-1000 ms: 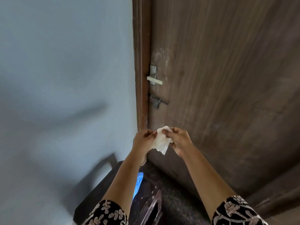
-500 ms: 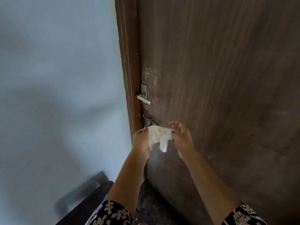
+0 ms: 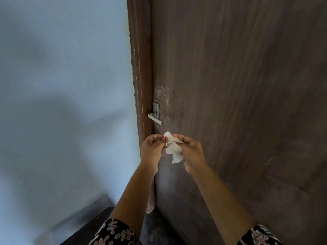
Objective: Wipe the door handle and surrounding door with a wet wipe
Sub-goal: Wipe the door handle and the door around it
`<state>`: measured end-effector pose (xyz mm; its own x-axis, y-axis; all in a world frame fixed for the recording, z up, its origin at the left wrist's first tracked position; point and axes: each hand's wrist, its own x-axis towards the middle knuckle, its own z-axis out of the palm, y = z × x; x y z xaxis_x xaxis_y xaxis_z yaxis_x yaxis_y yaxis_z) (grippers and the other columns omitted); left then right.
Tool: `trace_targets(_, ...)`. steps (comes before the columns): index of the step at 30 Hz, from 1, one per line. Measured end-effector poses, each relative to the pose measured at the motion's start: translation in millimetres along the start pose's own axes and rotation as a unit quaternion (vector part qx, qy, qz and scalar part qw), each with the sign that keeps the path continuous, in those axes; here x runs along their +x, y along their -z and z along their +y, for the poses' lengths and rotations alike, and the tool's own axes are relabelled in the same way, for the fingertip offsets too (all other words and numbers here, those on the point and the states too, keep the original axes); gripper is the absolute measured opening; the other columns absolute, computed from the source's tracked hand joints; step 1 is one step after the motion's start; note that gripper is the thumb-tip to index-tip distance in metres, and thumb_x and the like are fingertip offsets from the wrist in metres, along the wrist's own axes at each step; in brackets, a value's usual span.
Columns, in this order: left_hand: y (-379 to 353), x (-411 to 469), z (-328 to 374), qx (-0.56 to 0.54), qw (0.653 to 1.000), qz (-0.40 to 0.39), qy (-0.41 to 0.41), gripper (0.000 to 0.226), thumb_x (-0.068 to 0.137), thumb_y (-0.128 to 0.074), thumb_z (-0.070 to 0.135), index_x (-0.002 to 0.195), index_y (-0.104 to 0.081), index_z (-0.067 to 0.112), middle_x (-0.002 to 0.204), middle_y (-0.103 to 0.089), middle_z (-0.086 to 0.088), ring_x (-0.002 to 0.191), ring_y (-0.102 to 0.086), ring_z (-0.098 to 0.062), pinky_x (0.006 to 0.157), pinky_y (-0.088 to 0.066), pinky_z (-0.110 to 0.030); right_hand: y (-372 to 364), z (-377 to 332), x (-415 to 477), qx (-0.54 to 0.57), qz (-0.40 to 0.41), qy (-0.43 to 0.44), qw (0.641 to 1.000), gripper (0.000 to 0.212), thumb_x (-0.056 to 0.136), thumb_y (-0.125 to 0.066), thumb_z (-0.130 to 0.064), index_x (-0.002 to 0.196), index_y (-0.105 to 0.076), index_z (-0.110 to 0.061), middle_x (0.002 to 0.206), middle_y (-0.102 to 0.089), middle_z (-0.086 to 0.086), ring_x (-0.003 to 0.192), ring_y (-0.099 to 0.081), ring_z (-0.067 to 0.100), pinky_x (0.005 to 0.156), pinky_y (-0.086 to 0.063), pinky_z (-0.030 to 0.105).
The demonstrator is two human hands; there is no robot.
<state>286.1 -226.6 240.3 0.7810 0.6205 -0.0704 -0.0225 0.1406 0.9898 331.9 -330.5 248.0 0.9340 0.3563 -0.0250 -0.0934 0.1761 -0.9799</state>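
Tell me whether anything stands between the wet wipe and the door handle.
Nothing visible does. The left hand and right hand hold the wet wipe just below the door handle, and only open air and bare door show between them.

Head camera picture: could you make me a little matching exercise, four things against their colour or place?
Things: 1 wet wipe; 2 door handle; 3 wall; 4 door.
Descriptions: A dark brown wood; B pinched by left hand and right hand; C pale blue-grey; D pale lever near the door's edge.
Pairs: 1-B, 2-D, 3-C, 4-A.
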Motion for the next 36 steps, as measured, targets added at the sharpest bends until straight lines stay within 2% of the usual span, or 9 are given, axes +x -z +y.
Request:
trace_targets(4,3.0,6.2,4.9,0.045,0.999,0.012,0.017,0.024,0.093,-0.061,0.021,0.114,-0.061,0.011,0.113,-0.064,-0.018,0.104,-0.063,-0.032,0.092,-0.054,-0.047,-9.7,3.2,13.1,-0.025,0.033,0.008,0.999,0.019,0.081,-0.063,0.01,0.082,-0.072,-0.007,0.078,-0.071,0.008,0.067,-0.065,0.015,0.052,-0.051,0.02)
trace_targets(7,11.3,16.1,7.4,-0.037,0.992,-0.046,0.113,0.039,0.089,-0.061,0.043,0.121,-0.059,0.02,0.117,-0.062,-0.01,0.108,-0.063,-0.028,0.09,-0.056,-0.045,-20.5,7.6,28.8,-0.08,0.054,0.011,0.995,0.033,0.082,-0.054,0.01,0.067,-0.07,-0.015,0.072,-0.07,0.005,0.065,-0.062,0.014,0.052,-0.048,0.023)
trace_targets(9,18.8,27.8,7.0,-0.035,0.993,-0.055,0.103,0.033,0.089,-0.065,0.031,0.119,-0.062,0.017,0.118,-0.064,-0.012,0.104,-0.066,-0.027,0.089,-0.057,-0.043,-31.1,10.6,39.9,-0.104,0.049,0.019,0.993,0.037,0.081,-0.051,0.01,0.064,-0.07,-0.016,0.072,-0.07,0.005,0.069,-0.064,0.017,0.053,-0.05,0.025)
trace_targets(12,32.0,50.5,10.5,-0.038,0.997,-0.014,0.069,0.025,0.089,-0.062,-0.001,0.113,-0.067,0.005,0.112,-0.068,-0.018,0.097,-0.069,-0.027,0.082,-0.059,-0.035,-51.7,12.4,55.2,-0.092,-0.002,0.018,0.996,0.038,0.08,-0.048,0.012,0.067,-0.072,-0.014,0.088,-0.071,0.005,0.084,-0.066,0.02,0.066,-0.056,0.028)
trace_targets(15,49.8,76.1,15.2,-0.07,0.995,0.03,0.067,0.019,0.086,-0.061,-0.009,0.099,-0.07,0.003,0.106,-0.069,-0.02,0.097,-0.069,-0.03,0.078,-0.058,-0.032,-72.1,14.6,70.7,-0.056,-0.101,0.0,0.993,0.039,0.084,-0.045,0.015,0.081,-0.073,-0.011,0.117,-0.059,0.001,0.109,-0.058,0.016,0.091,-0.051,0.031)
trace_targets(18,63.2,100.0,16.9,-0.064,0.994,0.062,0.071,0.022,0.086,-0.06,-0.011,0.084,-0.067,0.009,0.101,-0.069,-0.019,0.093,-0.069,-0.029,0.079,-0.058,-0.033,-82.0,18.2,79.6,-0.095,-0.188,0.02,0.977,0.035,0.088,-0.053,0.009,0.096,-0.074,-0.018,0.123,-0.061,0.0,0.116,-0.055,0.009,0.095,-0.05,0.027)
trace_targets(24,67.3,116.8,11.9,-0.061,0.992,-0.01,0.107,0.016,0.086,-0.068,0.002,0.102,-0.067,0.0,0.107,-0.068,-0.02,0.098,-0.068,-0.032,0.087,-0.057,-0.04,-88.3,18.1,92.1,-0.209,-0.065,0.114,0.969,0.028,0.082,-0.068,0.001,0.109,-0.07,-0.006,0.103,-0.073,0.008,0.095,-0.069,0.017,0.088,-0.056,0.039)
trace_targets(30,61.6,131.4,15.3,-0.068,0.986,-0.058,0.138,0.019,0.096,-0.055,0.01,0.11,-0.067,0.005,0.111,-0.068,-0.015,0.102,-0.066,-0.028,0.092,-0.055,-0.041,-99.2,21.0,103.8,-0.326,0.053,0.165,0.929,0.012,0.089,-0.065,-0.02,0.099,-0.061,-0.015,0.09,-0.07,-0.006,0.083,-0.065,0.001,0.064,-0.048,0.006)
trace_targets(36,64.2,149.3,17.1,0.017,0.99,-0.063,0.124,0.017,0.091,-0.064,0.02,0.103,-0.071,0.009,0.098,-0.071,-0.007,0.093,-0.066,-0.018,0.075,-0.054,-0.029,-108.0,26.4,123.0,-0.418,0.064,0.204,0.883,0.026,0.087,-0.052,0.006,0.095,-0.07,-0.011,0.082,-0.066,-0.01,0.068,-0.056,-0.015,0.061,-0.038,-0.005)
